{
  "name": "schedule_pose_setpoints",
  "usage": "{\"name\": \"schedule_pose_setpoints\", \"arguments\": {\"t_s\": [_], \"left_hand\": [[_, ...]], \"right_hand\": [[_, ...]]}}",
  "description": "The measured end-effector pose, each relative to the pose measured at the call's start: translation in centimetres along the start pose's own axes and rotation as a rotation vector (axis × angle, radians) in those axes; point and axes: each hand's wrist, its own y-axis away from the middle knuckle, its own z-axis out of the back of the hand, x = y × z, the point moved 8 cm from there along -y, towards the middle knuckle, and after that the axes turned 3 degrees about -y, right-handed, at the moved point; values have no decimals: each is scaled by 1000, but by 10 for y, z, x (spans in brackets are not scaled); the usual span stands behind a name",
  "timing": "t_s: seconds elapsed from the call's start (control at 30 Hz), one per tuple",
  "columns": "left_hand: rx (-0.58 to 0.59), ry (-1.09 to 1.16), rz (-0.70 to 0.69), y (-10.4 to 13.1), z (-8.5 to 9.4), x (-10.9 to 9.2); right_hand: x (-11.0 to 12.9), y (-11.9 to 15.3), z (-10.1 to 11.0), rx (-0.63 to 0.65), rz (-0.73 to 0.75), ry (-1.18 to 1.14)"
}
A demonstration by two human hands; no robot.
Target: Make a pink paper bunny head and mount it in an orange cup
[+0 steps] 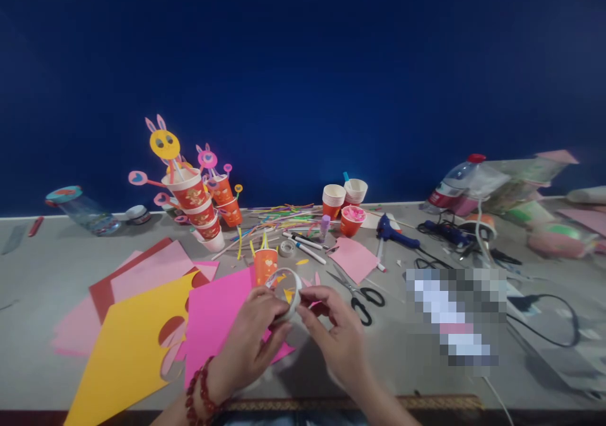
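Observation:
A pale roll of tape (297, 293) is held upright between my two hands, in front of an orange paper cup (266, 266) with yellow strips standing in it. My left hand (253, 328), with a red bead bracelet at the wrist, is closed round the roll's left and lower side. On the roll's right edge, my right hand (334, 328) pinches with thumb and forefinger. Bright pink paper (215, 315) lies beneath and left of my left hand. Black-handled scissors (362, 298) rest open just beyond my right hand.
Yellow paper (127, 344) with cut-outs lies at the left. Stacked cup figures (189, 192) stand behind it. Pens (307, 249), a purple glue stick (324, 227) and a blue glue gun (398, 233) lie farther back. Bottles, bags and cables crowd the right.

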Motion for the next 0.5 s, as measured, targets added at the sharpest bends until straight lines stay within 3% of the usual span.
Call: {"name": "schedule_pose_setpoints", "arguments": {"t_s": [0.2,0.3,0.5], "left_hand": [[-38,-6,-33,2,-4,0],[-43,11,2,3,-2,2],[-25,34,24,-1,0,1]], "right_hand": [[-15,-4,-6,89,-194,-175],[-13,-2,-7,139,-179,-237],[-6,-11,2,64,-83,-112]]}}
